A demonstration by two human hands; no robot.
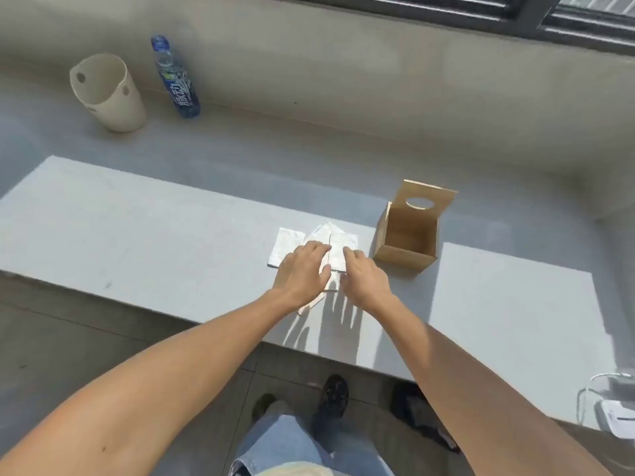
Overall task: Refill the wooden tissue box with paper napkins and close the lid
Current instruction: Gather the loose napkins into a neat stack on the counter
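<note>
A wooden tissue box [407,241] stands on the grey ledge [137,242], its lid [427,198] with an oval hole swung up and back; the inside looks empty. Just left of the box, several white paper napkins [330,240] lie spread and overlapping on the ledge. My left hand [302,269] rests palm down on the napkins, fingers together and curled onto them. My right hand [364,274] presses on the napkins' right side, close to the box's near left corner. Both hands hide the napkins' near parts; neither has lifted a napkin.
A cream bucket [108,92] and a blue-labelled plastic bottle [177,79] stand on the far surface at the left. A grey wall and dark window frame run behind. The ledge's front edge drops to the tiled floor with my feet [335,395]. A white object [615,412] sits bottom right.
</note>
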